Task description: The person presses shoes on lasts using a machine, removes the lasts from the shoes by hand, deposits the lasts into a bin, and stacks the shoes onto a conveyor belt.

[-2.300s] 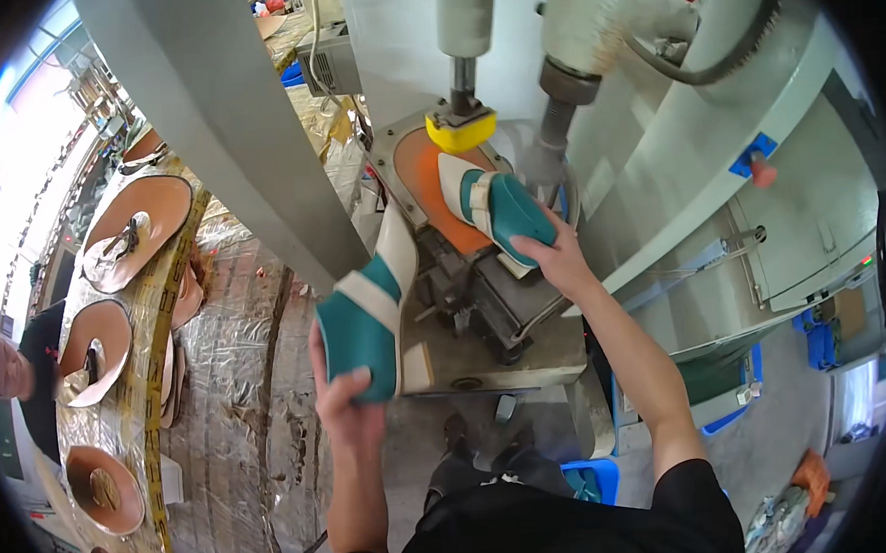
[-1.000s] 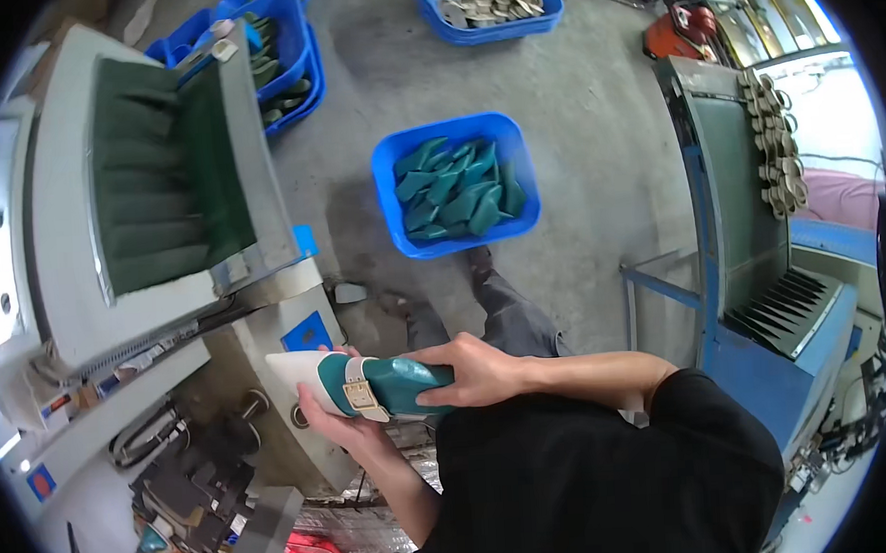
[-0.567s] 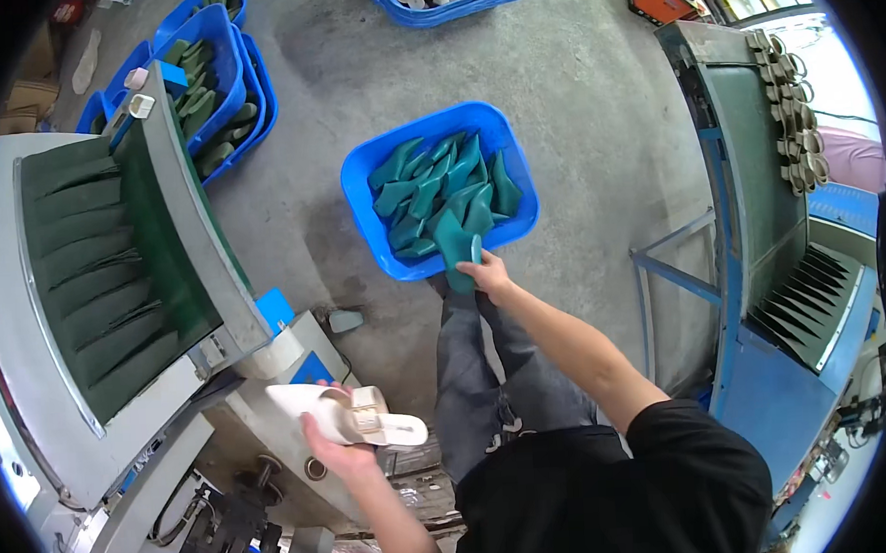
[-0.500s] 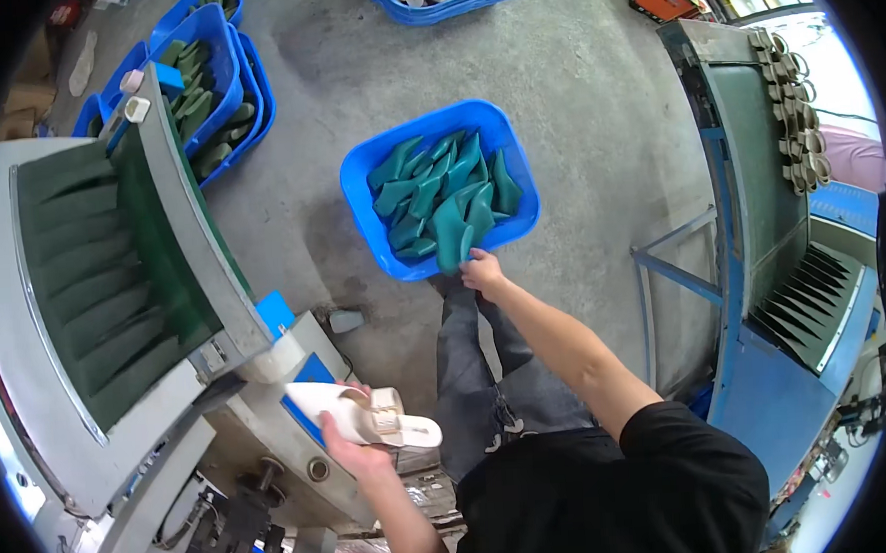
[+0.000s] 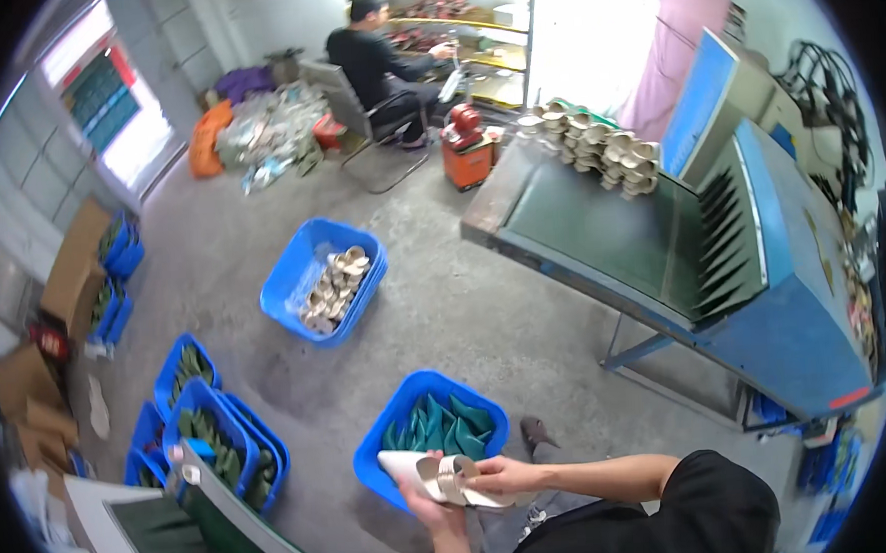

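Note:
In front of me I hold a cream strappy sandal (image 5: 456, 483), its pale pointed end toward the left. My left hand (image 5: 435, 507) grips it from beneath and along the near side. My right hand (image 5: 506, 476) is closed at its strap and sole; the fingertips are partly hidden. Just beyond my hands stands a blue tub (image 5: 370, 446), with its near edge partly covered by the left hand and the sandal. Several teal shoe lasts (image 5: 436, 427) lie heaped in it.
Farther off stands another blue tub (image 5: 282, 297) of cream sandals (image 5: 341, 287). On the left, more blue tubs (image 5: 175, 421) hold dark green lasts. To the right is a conveyor machine (image 5: 611, 233) with sandals (image 5: 597, 148) along its far edge. A co-worker (image 5: 377, 70) sits at the back.
My view has swung up toward the room. My right hand has let go of the teal last and come to the sandal, which my left hand has kept holding.

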Action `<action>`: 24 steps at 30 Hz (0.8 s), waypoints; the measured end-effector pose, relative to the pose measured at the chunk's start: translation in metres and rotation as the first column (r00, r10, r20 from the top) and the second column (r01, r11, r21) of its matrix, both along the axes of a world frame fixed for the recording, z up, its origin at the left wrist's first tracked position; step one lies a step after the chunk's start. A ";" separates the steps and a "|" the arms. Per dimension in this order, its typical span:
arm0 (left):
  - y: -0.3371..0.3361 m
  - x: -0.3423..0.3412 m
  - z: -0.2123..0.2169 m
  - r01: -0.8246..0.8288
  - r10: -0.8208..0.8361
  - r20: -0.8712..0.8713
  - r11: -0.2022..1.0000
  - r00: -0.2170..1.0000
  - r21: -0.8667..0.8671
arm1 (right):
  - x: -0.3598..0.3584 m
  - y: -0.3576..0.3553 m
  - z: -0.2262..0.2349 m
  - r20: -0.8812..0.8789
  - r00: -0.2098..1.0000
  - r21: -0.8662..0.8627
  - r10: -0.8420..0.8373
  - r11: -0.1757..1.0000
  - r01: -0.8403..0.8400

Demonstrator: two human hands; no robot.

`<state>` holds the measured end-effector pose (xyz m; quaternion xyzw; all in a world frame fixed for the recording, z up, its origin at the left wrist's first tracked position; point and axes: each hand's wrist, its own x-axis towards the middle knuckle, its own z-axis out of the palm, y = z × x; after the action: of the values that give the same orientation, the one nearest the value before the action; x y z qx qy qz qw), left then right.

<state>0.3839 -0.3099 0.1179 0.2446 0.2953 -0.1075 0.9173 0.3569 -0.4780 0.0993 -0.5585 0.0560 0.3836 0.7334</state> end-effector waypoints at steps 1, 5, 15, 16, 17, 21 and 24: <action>-0.024 0.019 0.005 0.069 -0.072 0.055 0.996 0.996 0.057 | 0.004 -0.029 -0.003 0.008 0.994 0.014 -0.112 0.994 0.112; -0.090 0.065 0.018 0.283 -0.356 0.163 0.893 0.920 0.351 | 0.057 -0.175 0.030 0.177 0.808 0.052 -0.563 0.825 0.563; -0.216 0.086 -0.084 0.588 -0.419 -0.415 0.621 0.808 0.518 | 0.339 -0.716 0.022 0.636 -0.005 0.003 -0.771 -0.004 1.000; -0.229 0.086 -0.082 0.639 -0.456 -0.448 0.566 0.769 0.521 | 0.369 -0.763 -0.009 0.636 -0.087 0.081 -0.767 -0.046 0.996; -0.229 0.085 -0.067 0.590 -0.388 -0.450 0.605 0.804 0.534 | 0.407 -0.745 0.008 0.620 0.014 -0.039 -0.784 -0.013 0.999; -0.254 0.102 -0.094 0.622 -0.399 -0.477 0.504 0.783 0.600 | 0.442 -0.906 -0.063 0.861 -0.115 0.020 -0.496 -0.193 0.981; -0.241 0.078 -0.090 0.588 -0.281 -0.520 0.469 0.807 0.659 | 0.490 -0.869 -0.098 0.774 -0.066 -0.102 -0.629 -0.227 0.969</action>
<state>0.4619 -0.5509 0.0277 0.6719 0.3905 -0.2380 0.5825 0.8469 -1.3468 0.0009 -0.6408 0.3896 -0.4365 0.4970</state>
